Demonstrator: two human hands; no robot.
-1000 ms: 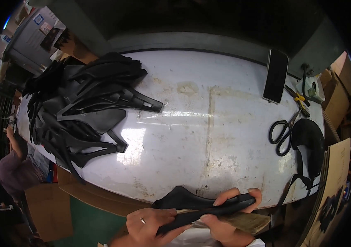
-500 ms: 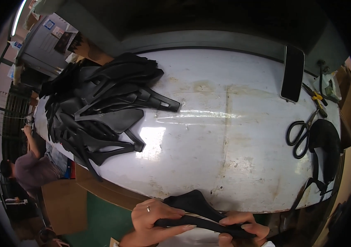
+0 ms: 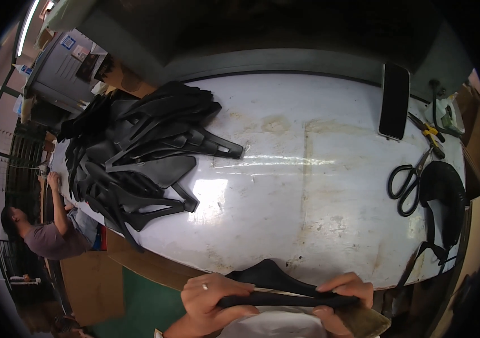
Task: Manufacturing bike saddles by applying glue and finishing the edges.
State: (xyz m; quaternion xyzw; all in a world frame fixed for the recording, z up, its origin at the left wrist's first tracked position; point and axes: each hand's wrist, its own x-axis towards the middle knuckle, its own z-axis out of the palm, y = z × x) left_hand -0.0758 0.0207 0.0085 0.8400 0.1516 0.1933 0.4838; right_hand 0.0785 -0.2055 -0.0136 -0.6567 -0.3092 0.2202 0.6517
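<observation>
A black moulded piece (image 3: 267, 274) with a narrow lengthwise gap lies in both my hands, just at the table's front edge. My left hand (image 3: 206, 301), with a ring on one finger, grips its left end between thumb and fingers. At the other end my right hand (image 3: 355, 286) holds the piece, fingers on top; its lower part is partly hidden. Against the underside of the right hand shows a brownish flat thing (image 3: 368, 321) that I cannot make out. Part of the black piece's rear section rests over the table edge.
Similar black pieces (image 3: 161, 169) form a heap on the left of the white table (image 3: 262, 208). At the right are a phone (image 3: 395, 101), yellow-handled pliers (image 3: 432, 133), black scissors (image 3: 405, 188) and a black cap-like mesh thing (image 3: 448, 197). A person (image 3: 54, 236) sits beyond the cardboard (image 3: 90, 287).
My right hand has shifted slightly right and up along the piece, and the gap shows more plainly. The brownish thing has come into sight below it. The person at left has changed posture.
</observation>
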